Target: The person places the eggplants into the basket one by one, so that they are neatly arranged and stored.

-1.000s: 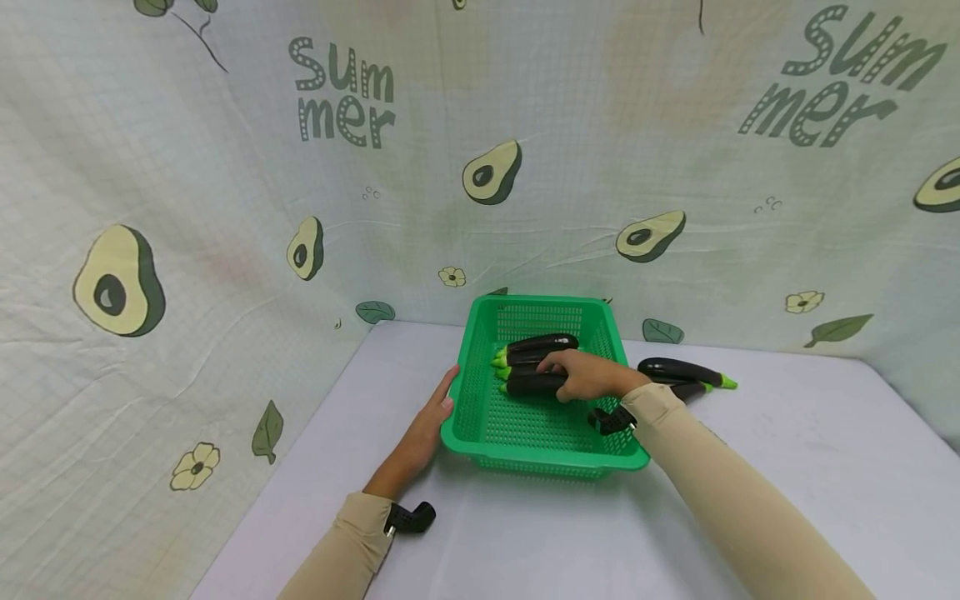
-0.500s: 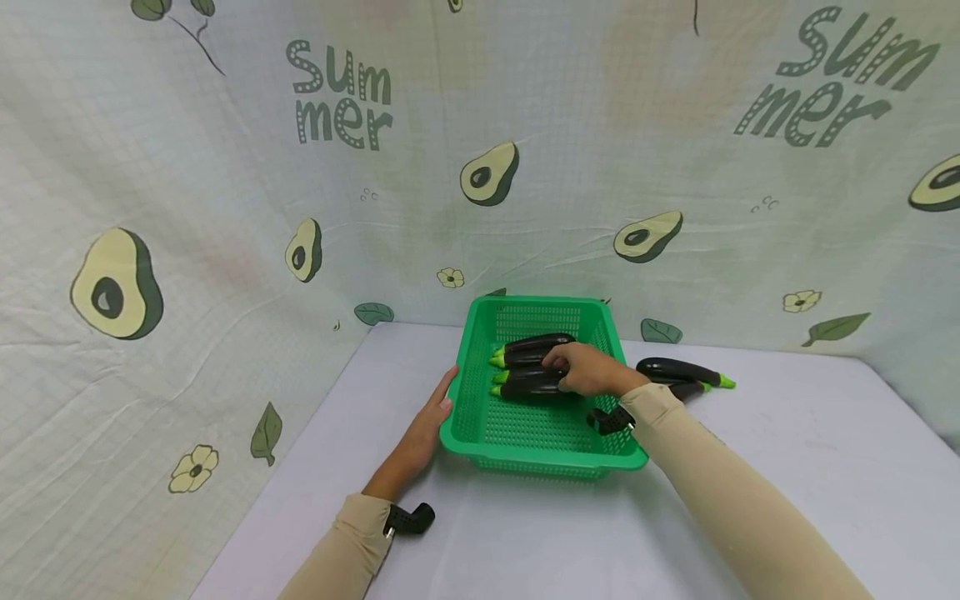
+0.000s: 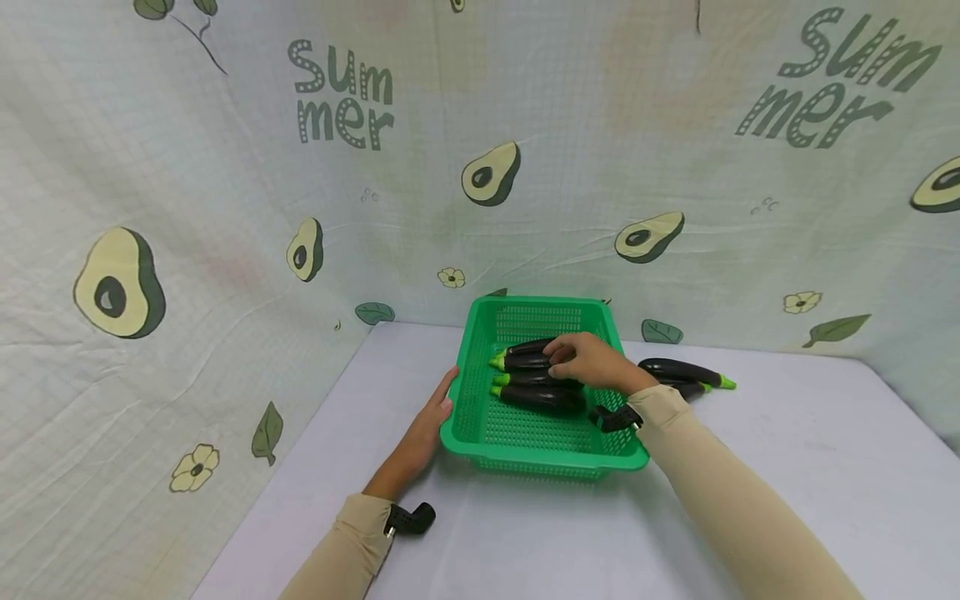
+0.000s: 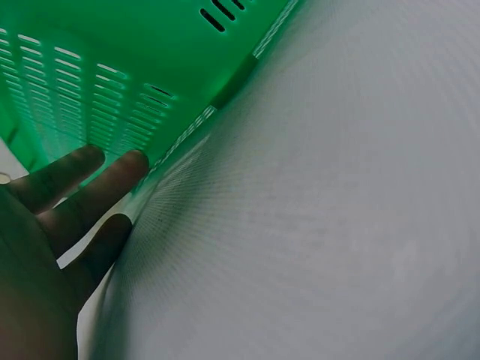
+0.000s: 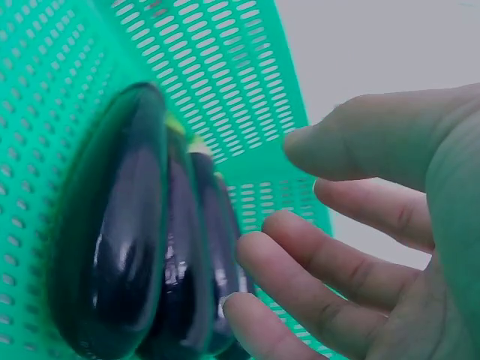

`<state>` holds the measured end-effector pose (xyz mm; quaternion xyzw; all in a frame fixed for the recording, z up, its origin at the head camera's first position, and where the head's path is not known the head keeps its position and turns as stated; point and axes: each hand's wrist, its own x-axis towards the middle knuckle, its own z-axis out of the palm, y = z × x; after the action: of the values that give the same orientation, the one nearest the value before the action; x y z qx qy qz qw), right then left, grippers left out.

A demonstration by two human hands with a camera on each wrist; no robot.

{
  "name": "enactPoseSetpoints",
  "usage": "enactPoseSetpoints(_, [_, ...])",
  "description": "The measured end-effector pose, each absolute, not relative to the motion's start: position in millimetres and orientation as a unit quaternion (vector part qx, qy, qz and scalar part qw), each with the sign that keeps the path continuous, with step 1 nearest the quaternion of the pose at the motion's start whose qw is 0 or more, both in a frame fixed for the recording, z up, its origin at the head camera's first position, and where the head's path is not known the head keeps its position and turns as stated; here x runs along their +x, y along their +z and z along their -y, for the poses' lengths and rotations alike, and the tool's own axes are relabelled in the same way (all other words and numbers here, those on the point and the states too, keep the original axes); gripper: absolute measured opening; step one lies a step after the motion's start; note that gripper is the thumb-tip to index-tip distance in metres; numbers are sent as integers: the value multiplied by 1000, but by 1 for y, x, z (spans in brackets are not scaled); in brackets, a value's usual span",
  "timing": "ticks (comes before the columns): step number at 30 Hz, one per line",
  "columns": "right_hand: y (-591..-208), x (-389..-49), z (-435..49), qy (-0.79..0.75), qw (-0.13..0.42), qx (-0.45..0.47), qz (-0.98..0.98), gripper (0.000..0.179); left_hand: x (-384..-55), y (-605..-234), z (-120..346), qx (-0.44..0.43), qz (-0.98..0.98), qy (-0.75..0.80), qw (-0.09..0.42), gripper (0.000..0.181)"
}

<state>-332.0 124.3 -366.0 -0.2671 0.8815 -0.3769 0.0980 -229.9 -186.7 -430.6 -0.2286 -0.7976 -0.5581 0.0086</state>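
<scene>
Several dark purple eggplants (image 3: 540, 398) with green stems lie side by side in the green plastic basket (image 3: 525, 460), stems to the left in the head view. Over their right ends hovers my right hand (image 3: 588, 360), fingers spread and slightly bent, holding nothing. The right wrist view shows those glossy eggplants (image 5: 124, 232) beside the parted fingers (image 5: 330, 285). At the basket's left side my left hand (image 3: 431, 421) rests with fingers extended. Its fingertips (image 4: 135, 161) lie against the slotted basket wall (image 4: 150, 37) in the left wrist view.
Two more eggplants (image 3: 686, 372) lie on the white table (image 3: 795, 425) to the right of the basket, partly hidden by the right forearm. A cloth printed with avocados (image 3: 491, 173) hangs behind and along the left.
My right hand has let go of the nearest eggplant and lifted slightly up and to the right. That eggplant's right end now shows fully. The left hand has stayed at the basket.
</scene>
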Motion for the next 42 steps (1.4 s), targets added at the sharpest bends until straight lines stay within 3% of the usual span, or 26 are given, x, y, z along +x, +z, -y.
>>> enactPoseSetpoints(12, [-349,-318,-163,-503,89,-211,-834,48,-230,-433,186,-226,796,-561,14,54])
enactPoseSetpoints(23, [-347,-298,-199,-568,-13,-158,-808,48,-235,-436,189,-231,792,-565,21,54])
enactPoseSetpoints(42, [-380,-290,-240,-485,-74,-65,-869,47,-231,-432,188,-232,799,-555,22,54])
